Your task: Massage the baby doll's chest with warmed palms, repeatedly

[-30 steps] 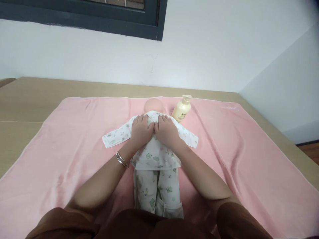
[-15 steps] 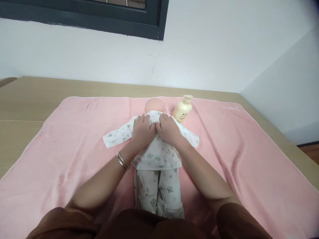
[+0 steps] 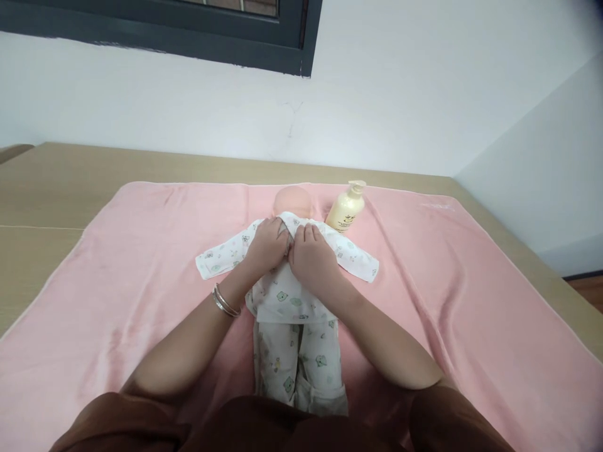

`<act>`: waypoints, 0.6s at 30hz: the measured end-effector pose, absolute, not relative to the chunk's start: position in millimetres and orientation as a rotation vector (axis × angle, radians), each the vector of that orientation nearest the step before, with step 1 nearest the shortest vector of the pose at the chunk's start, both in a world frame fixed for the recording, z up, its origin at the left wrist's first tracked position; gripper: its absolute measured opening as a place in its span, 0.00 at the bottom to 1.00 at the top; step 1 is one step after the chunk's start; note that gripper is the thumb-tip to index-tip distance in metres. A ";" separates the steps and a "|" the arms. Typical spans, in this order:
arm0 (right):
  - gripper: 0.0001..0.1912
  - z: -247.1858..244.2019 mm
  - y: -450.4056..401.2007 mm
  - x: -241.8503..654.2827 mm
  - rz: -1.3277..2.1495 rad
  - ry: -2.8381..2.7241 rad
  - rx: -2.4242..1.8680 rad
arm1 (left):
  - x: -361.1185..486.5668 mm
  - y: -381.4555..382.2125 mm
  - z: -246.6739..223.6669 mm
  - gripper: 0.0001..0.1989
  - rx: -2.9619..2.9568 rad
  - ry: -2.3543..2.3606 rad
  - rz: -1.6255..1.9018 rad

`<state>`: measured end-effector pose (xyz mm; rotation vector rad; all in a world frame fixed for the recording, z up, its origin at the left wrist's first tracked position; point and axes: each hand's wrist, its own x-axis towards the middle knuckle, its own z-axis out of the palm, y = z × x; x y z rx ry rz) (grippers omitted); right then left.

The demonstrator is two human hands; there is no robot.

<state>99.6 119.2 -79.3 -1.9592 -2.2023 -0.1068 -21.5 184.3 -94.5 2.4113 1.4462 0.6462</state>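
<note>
doll (image 3: 292, 199) lies head toward the worktop's (image 3: 141, 155) far edge; left hand (image 3: 266, 243), flat moments ago, curls at its shirt (image 3: 293, 306), grip unclear, right hand (image 3: 313, 258) open on it, suggesting a shift to handling cloth.

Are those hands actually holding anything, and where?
The left hand pinches the printed shirt at its upper front, near the neckline. The right hand lies beside it; whether it grips cannot be told.
</note>
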 end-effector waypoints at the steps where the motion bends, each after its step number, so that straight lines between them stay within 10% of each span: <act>1: 0.28 -78.9 120.2 101.2 -0.100 -2.223 -1.932 | -19.2 181.1 -95.9 0.16 2.407 1.484 0.681; 18: 0.29 -62.2 115.2 100.7 0.431 -2.096 -1.734 | -25.4 190.6 -105.5 0.18 2.190 1.481 0.912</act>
